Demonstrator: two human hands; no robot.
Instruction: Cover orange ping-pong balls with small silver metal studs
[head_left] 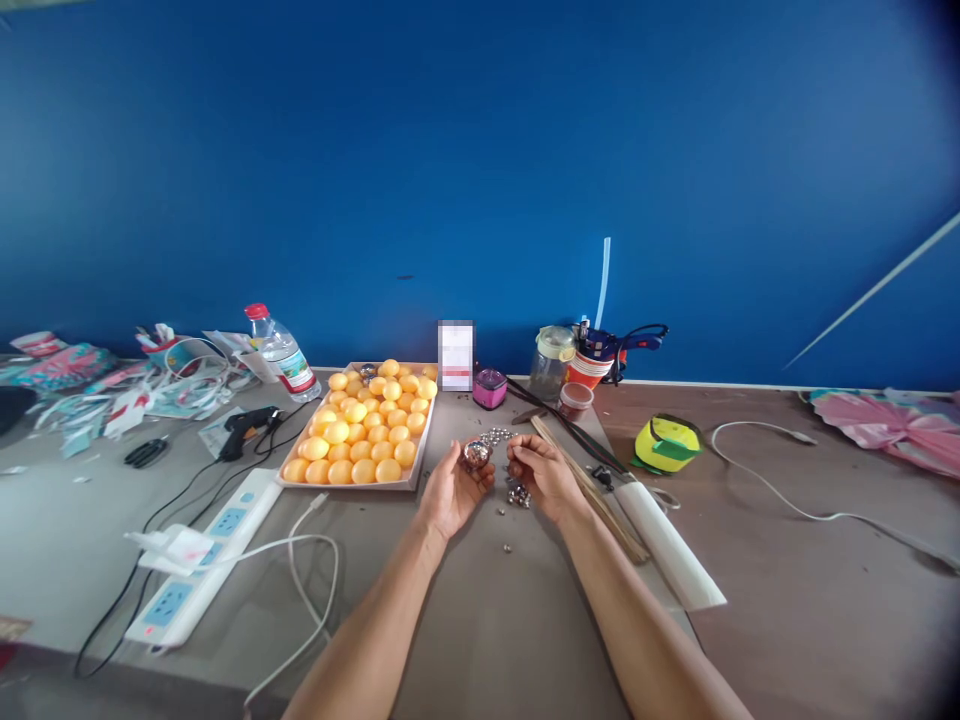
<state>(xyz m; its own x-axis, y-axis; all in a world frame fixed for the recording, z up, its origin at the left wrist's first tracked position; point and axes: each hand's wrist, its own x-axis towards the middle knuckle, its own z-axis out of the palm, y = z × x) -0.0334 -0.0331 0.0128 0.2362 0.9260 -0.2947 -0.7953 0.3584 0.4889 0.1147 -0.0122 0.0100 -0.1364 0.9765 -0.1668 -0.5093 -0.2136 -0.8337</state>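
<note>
Your left hand [454, 490] is just to the right of the tray [345, 486], by its near corner. Its palm faces up and its fingers curl round a little shiny ball [477, 455]. The ball is held at your fingertips, a bit above the bench [487, 620]. It looks bumpy and silver.

Your right hand [544, 472] is a bit farther right of the tray, close to the ball. Its fingers are bent and the tips are pressed close together. It is too small to tell if they pinch anything.

A small heap of silver beads [517, 494] lies on the bench under your right hand. More beads [498, 436] lie just behind the ball, a little right of the tray. One loose bead [507, 548] sits nearer to you than the tray.

The tray is full of orange balls [367, 425] in rows. Just left of the tray are a black glue gun [247, 425] and a white power strip [202, 560]. A water bottle [281, 355] with a red cap stands behind the tray's left corner. A pink box [489, 388] sits by the tray's far right corner. Farther right of the tray stand a jar [551, 360] and a paper cup [589, 368]. Thin sticks [585, 485] and a white roll [667, 545] lie to the right of the tray, past your right hand. A yellow and green thing [666, 443] sits well to the right of the tray.
</note>
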